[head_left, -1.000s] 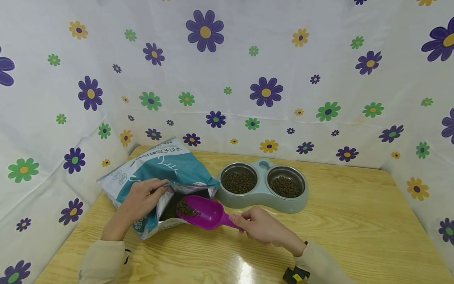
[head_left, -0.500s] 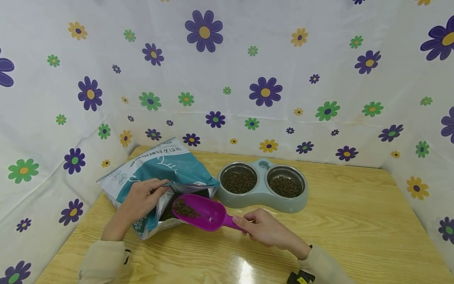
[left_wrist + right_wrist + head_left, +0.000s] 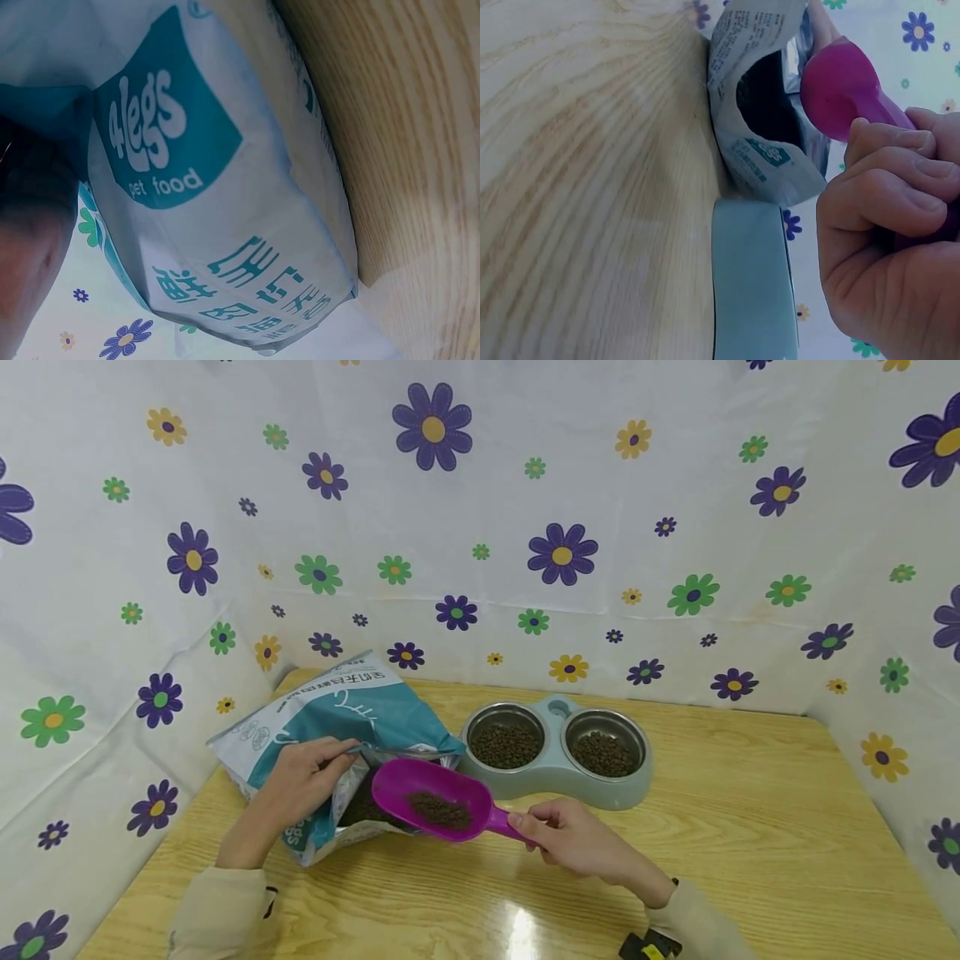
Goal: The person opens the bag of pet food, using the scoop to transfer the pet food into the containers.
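My left hand (image 3: 303, 781) pinches the upper edge of the open mouth of a teal and white pet food bag (image 3: 390, 706), which lies on its side on the table. In the left wrist view the bag (image 3: 225, 232) shows its printed face. My right hand (image 3: 573, 837) grips the handle of a magenta scoop (image 3: 480, 793), its fingers curled round it in the right wrist view. Brown kibble (image 3: 438, 810) lies in the scoop's bowl, which is held level just in front of the bag's mouth. Part of the bag's opening is hidden behind the scoop.
A pale blue double feeder (image 3: 517, 787) stands right of the bag on the wooden table (image 3: 735, 827). Both of its steel bowls contain kibble (image 3: 504, 747). A white cloth (image 3: 480, 510) with printed flowers hangs behind and at both sides.
The right hand has drawn the scoop to the right, mostly out of the bag. The kibble has slid from the scoop's tip toward its handle end. My left hand has stayed put.
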The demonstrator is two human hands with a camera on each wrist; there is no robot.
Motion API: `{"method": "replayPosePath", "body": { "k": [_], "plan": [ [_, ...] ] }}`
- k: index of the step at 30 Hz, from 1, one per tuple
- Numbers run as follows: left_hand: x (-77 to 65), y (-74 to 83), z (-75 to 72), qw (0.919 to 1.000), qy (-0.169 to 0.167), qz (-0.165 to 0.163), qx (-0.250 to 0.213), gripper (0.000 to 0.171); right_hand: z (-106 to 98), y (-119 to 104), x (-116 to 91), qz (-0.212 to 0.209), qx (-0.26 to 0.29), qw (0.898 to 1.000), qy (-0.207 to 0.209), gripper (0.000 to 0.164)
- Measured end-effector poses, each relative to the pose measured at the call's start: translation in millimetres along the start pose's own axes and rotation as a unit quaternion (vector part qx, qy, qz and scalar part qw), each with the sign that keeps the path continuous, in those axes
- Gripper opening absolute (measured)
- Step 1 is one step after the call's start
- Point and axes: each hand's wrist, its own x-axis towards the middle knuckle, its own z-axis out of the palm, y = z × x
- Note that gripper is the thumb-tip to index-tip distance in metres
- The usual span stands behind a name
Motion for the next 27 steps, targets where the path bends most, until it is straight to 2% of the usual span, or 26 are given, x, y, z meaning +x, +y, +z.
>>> {"method": "replayPosePath", "body": {
  "k": [10, 13, 16, 19, 27],
  "plan": [
    [-0.6, -0.4, -0.3, 1.0000, 0.000, -0.001, -0.005, 0.024, -27, 10, -19, -0.017, 0.030, 0.999, 0.042, 0.057],
    [-0.5, -0.2, -0.1, 1.0000, -0.001, -0.001, -0.008, 0.024, -37, 13, -26, -0.028, 0.020, 0.997, 0.064, 0.055],
    [-0.6, -0.5, 0.3, 0.9999, 0.001, 0.004, -0.010, 0.024, -50, 16, -34, -0.038, -0.013, 0.995, 0.094, 0.050],
    [-0.5, -0.9, 0.6, 0.9999, 0.003, 0.008, -0.011, 0.023, -67, 17, -44, -0.030, -0.058, 0.989, 0.129, 0.046],
    [-1.1, -1.7, 1.0, 0.9999, -0.004, -0.002, -0.014, 0.024, -108, 26, -71, 0.003, -0.154, 0.965, 0.212, 0.042]
  ]
}}
